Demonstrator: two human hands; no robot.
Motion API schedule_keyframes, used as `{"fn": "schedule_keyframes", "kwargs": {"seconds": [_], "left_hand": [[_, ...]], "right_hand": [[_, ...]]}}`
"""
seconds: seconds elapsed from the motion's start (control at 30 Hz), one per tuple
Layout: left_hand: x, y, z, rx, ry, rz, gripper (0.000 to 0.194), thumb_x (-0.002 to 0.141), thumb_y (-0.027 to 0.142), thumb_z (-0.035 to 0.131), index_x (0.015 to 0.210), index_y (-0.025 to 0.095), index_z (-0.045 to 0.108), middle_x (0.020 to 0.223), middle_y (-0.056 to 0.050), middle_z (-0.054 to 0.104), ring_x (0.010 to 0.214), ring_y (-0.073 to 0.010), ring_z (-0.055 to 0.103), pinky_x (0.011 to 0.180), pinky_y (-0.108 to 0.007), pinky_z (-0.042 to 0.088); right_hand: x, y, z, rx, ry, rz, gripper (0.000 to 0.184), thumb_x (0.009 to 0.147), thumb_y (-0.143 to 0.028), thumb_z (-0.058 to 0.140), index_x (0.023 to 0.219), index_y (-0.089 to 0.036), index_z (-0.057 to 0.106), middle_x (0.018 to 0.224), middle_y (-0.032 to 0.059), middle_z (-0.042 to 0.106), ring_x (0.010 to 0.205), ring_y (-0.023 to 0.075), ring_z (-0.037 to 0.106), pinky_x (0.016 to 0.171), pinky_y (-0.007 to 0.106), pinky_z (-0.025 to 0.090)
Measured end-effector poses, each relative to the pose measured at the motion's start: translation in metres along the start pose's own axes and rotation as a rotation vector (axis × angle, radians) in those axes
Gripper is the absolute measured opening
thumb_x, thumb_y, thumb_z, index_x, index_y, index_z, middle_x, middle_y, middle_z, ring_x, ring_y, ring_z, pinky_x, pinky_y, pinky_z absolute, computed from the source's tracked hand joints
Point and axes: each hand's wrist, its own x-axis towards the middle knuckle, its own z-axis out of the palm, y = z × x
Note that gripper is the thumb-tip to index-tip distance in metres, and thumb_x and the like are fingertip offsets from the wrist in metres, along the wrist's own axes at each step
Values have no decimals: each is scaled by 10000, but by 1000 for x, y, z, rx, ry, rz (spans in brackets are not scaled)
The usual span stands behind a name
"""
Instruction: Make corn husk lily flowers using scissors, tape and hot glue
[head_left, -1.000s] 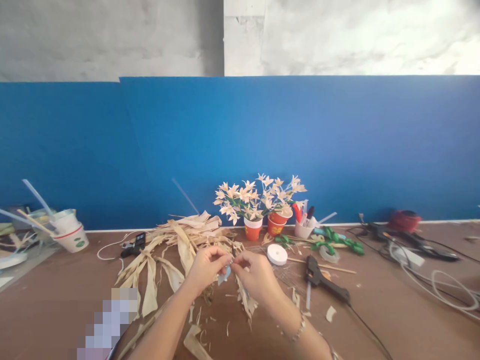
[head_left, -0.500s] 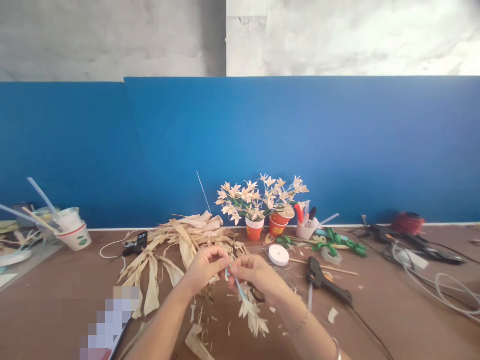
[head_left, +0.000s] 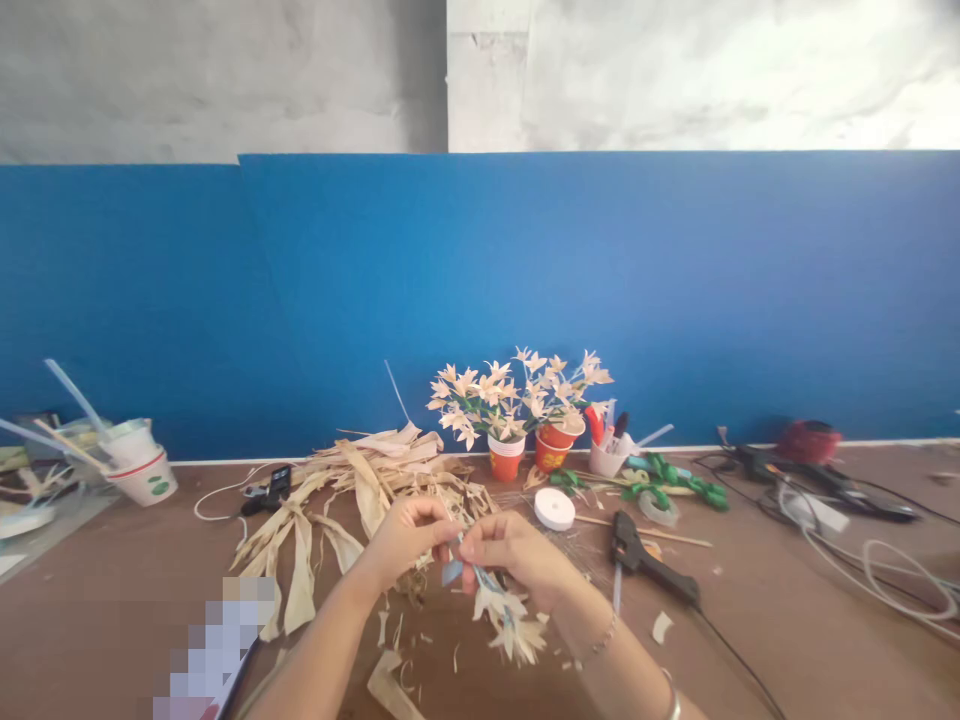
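Pinched in the fingers of my right hand (head_left: 516,555) is the pale blue stem of a spray of cream husk flowers (head_left: 517,628); the blossoms hang down below that hand, toward me. A short pale blue strip (head_left: 451,573), which looks like tape, hangs between the two hands at the stem's end. My left hand (head_left: 411,540) is closed at the fingertips on this strip or the stem tip; the fingers hide which. Both hands are close together over scattered husk scraps (head_left: 394,680).
Dried corn husks (head_left: 367,480) lie behind my left hand. Two paper cups (head_left: 508,460) of finished flowers stand at the back. A white tape roll (head_left: 555,509), a glue gun (head_left: 651,562) with its cord and green ribbon pieces (head_left: 664,480) lie to the right.
The flower spray has turned and shifted slightly right under my right hand. The blue strip now shows wider and lower between my fingers. My view has drifted a little to the right.
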Motion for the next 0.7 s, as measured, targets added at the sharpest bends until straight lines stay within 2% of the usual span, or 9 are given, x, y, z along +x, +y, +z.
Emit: {"fn": "schedule_keyframes", "kwargs": {"seconds": [0.13,0.23,0.3,0.4,0.47,0.57,0.7], "left_hand": [[-2,2,0,-42,-60,20,343,612,428,746,577,134,572,478,13,577,414,-94,502,444,-207,385],[-2,4,3,-17,-45,54,334,632,420,731,583,137,558,502,18,574,444,-88,501,470,-204,392],[-1,4,4,24,4,63,325,640,409,720,578,140,549,498,27,556,439,-82,485,464,-201,380],[1,2,4,94,71,49,295,649,387,702,582,145,548,462,45,519,414,-79,459,447,-201,357],[2,1,2,131,75,30,263,656,364,693,594,143,564,445,44,516,417,-86,465,458,-207,365],[2,3,-3,132,23,1,213,638,326,707,644,137,608,490,24,570,468,-108,519,510,-228,412],[1,4,-9,102,-4,-5,202,612,303,732,664,140,625,527,13,603,500,-124,554,547,-248,441]], "right_hand": [[3,6,-4,153,-127,4,289,604,-359,748,676,-101,641,543,39,655,463,116,568,509,225,378],[5,9,-3,80,-136,-39,301,659,-393,710,716,-102,655,588,46,668,545,125,596,547,224,385],[6,10,-1,-69,-22,-86,272,681,-381,689,730,-116,655,636,42,678,553,110,565,536,215,369],[8,10,5,-368,278,-179,154,647,-269,691,700,-134,638,643,21,664,557,112,531,533,218,370],[8,10,8,-534,407,-229,79,660,-214,648,645,-141,623,621,18,649,571,126,536,547,228,379],[8,12,8,-658,443,-264,106,702,-196,579,617,-152,624,615,20,647,586,139,549,569,240,386],[7,12,6,-713,454,-296,91,703,-187,572,644,-162,635,641,17,654,617,146,559,602,245,394]]}}
